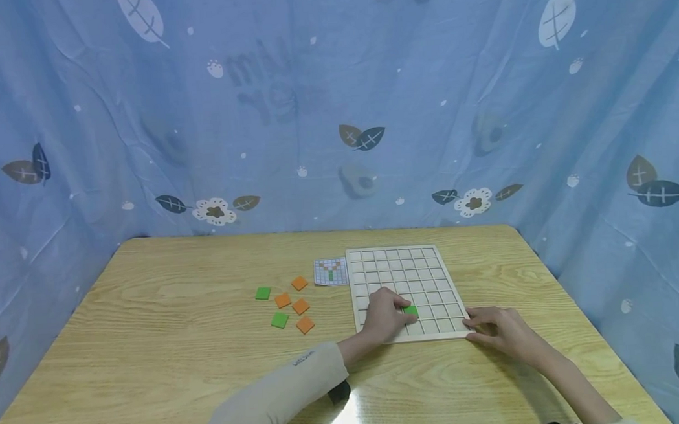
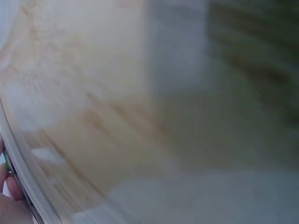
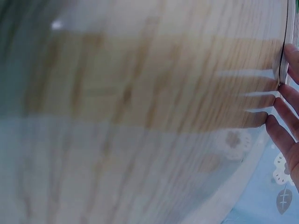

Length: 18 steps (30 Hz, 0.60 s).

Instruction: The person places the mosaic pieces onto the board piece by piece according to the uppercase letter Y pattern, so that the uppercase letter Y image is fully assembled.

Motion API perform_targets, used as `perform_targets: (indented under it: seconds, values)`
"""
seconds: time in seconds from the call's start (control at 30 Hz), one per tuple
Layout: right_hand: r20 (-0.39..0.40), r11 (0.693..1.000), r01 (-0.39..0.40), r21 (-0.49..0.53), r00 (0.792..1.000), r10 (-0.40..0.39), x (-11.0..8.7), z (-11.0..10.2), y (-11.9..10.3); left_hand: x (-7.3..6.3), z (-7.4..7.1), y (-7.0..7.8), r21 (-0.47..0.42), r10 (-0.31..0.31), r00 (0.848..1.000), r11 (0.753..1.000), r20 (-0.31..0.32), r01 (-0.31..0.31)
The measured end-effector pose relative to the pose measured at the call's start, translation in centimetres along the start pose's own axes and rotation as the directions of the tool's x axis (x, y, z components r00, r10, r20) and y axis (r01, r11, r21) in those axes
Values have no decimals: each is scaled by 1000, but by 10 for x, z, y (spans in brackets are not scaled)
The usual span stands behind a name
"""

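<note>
Green tile, square, sides roughly parallel to gridded pale board; left hand pinches it; right hand, unclenched, touches board's corner.

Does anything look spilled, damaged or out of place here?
Nothing spilled or damaged stands out. The loose orange tiles and green tiles lie at mixed angles left of the grid board, which looks like ordinary scatter. The small pattern card lies beside the board's left edge.
</note>
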State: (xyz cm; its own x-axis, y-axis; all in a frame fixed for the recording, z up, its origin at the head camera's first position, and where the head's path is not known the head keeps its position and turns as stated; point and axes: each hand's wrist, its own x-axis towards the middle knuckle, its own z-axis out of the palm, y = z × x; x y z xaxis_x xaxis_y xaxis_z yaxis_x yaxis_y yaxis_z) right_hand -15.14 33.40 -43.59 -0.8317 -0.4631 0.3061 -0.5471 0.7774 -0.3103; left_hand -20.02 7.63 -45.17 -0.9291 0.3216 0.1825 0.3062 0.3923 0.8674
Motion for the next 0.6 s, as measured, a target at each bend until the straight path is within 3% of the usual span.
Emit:
perform_targets:
  seconds: [0.6]
  values:
    - [27, 998, -29, 58, 999, 28, 0, -2, -1, 1, -5, 1, -32, 17, 1000, 999, 25, -16]
